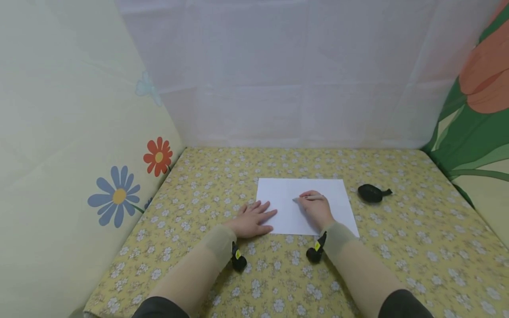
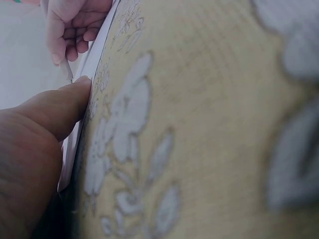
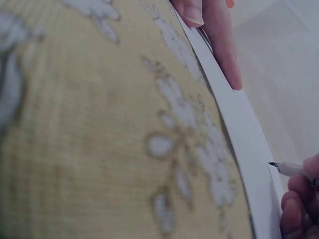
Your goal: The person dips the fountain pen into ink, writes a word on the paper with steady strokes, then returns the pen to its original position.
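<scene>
A sheet of white paper [image 1: 284,187] lies on the flowered tablecloth in the head view. My left hand [image 1: 251,219] rests on its left edge, fingers spread and straight. In the left wrist view the left thumb [image 2: 55,107] lies by the paper's near edge. My right hand [image 1: 317,207] pinches a slim light-coloured pen [image 1: 314,198] over the middle of the sheet. In the right wrist view the pen [image 3: 289,169] shows a dark pointed tip, right at the paper's surface. The sheet bears no mark that I can see.
To the right of the paper lies a black rounded object [image 1: 370,193] with a short narrow tail. The yellow flowered tablecloth [image 1: 421,229] covers the table. A white sheet [image 1: 254,79] hangs behind it, and flower-printed cloths stand at both sides.
</scene>
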Tool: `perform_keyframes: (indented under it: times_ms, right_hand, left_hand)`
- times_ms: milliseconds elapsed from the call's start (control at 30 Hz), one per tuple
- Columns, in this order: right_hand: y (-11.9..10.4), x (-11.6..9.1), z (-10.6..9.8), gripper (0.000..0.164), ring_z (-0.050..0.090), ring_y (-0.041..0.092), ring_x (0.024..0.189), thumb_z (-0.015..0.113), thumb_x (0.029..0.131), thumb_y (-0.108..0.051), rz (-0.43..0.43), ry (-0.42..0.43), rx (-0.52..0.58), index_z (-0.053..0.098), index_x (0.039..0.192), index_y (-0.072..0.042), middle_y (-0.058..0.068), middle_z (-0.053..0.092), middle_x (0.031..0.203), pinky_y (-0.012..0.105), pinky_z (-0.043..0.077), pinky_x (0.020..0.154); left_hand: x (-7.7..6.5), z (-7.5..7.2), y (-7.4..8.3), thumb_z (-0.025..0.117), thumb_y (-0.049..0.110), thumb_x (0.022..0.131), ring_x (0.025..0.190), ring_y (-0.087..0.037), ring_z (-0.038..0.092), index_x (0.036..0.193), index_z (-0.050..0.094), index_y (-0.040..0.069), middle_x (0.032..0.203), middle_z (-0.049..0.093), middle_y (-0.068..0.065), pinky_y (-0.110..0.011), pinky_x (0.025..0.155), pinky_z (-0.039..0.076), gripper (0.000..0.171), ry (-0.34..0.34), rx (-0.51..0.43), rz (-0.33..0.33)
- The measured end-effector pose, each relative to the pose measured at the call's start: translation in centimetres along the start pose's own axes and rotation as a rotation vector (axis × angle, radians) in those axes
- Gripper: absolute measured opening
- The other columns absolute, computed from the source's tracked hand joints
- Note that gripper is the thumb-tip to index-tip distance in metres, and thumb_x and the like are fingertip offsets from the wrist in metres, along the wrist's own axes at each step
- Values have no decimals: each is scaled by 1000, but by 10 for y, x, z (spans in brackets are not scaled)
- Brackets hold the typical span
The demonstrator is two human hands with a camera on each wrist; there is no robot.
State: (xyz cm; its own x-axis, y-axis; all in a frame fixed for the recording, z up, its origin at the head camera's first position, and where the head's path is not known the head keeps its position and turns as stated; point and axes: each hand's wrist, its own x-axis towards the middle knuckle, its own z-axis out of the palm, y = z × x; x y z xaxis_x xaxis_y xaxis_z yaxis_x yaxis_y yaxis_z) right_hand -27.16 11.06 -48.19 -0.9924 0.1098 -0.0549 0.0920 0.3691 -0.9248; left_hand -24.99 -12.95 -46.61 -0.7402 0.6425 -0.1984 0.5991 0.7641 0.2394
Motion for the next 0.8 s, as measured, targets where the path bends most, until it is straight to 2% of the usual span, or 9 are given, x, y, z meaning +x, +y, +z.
perform_keyframes:
  times_ms: [267, 800]
  right_hand:
    - [1, -1, 1, 19, 50, 17, 78, 64, 75, -33, 2, 7, 10, 60, 84, -17, 0, 55, 88, 31, 42, 67]
    - [-4, -5, -4, 20, 51, 20, 69, 64, 75, -27, 15, 25, 39, 61, 86, -11, 5, 56, 83, 31, 43, 61]
  left_hand:
    - [0, 2, -2, 22, 63, 82, 128, -22, -3, 136, 10, 38, 143, -1, 4, -52, 96, -3, 61, 4, 4, 0]
    - [-2, -3, 3, 26, 59, 84, 128, -24, -1, 137, 11, 35, 143, 0, 2, -52, 96, -2, 60, -3, 3, 7]
